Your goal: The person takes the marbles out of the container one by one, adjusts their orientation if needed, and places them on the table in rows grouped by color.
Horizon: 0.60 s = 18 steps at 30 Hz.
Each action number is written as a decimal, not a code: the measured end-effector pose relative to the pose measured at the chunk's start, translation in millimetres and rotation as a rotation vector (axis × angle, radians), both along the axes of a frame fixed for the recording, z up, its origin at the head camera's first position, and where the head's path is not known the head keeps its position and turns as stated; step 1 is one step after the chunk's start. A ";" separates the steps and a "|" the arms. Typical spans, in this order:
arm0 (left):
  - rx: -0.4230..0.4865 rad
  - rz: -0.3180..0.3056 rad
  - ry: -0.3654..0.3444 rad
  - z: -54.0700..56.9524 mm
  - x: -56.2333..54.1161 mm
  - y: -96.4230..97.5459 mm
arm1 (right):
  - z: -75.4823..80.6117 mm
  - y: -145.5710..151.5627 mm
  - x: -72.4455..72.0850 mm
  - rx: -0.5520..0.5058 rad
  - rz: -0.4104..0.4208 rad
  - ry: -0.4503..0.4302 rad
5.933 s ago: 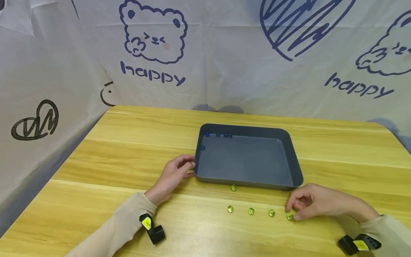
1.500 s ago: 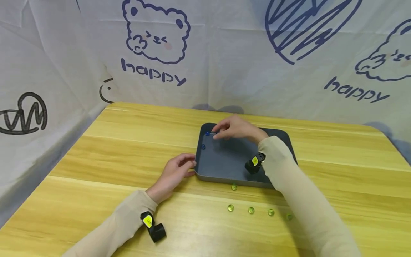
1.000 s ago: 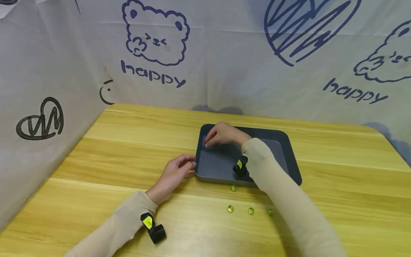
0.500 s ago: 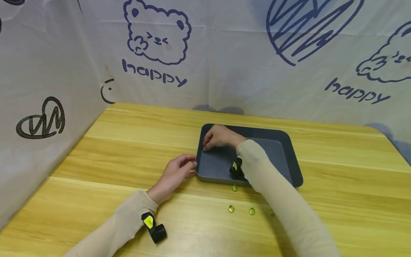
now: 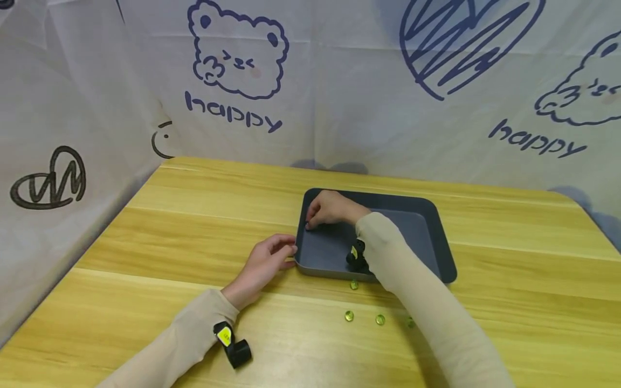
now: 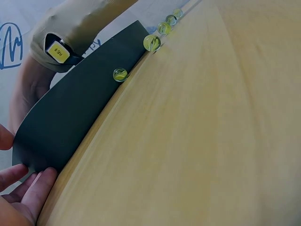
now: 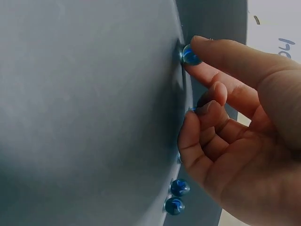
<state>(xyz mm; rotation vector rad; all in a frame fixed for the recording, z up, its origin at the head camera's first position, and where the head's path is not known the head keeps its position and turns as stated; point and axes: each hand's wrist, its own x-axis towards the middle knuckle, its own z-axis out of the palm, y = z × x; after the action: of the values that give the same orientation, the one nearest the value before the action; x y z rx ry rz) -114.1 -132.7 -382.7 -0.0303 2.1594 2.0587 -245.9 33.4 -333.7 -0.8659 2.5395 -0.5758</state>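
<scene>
- Pinching a blue marble (image 7: 192, 55) between thumb and finger of the right hand (image 7: 254, 108) — low at the left wall inside the tray (image 5: 402, 237).
- Touching the tray's outer left side with the left hand (image 5: 260, 265), fingers relaxed.
- Noted more blue marbles (image 7: 179, 187) along the tray's inner edge, near the right hand.
- Counted five green marbles (image 5: 349, 316) on the bench (image 5: 194, 226) — one just beside the tray's near wall.
</scene>
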 end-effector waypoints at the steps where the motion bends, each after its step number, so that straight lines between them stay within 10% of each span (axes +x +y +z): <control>1: 0.001 0.001 0.001 -0.5 -0.1 0.3 | 0.6 1.0 0.2 -0.004 -0.003 -0.004; 18: -0.008 -0.001 0.005 -0.5 -0.2 0.7 | 48.5 30.4 22.6 -0.390 -0.230 -0.137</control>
<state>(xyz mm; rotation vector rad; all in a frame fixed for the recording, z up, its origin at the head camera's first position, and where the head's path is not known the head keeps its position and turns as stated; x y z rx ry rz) -114.2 -132.0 -383.2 -0.0247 2.1706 2.0515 -223.4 63.8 -285.2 -0.6301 2.4550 -1.1892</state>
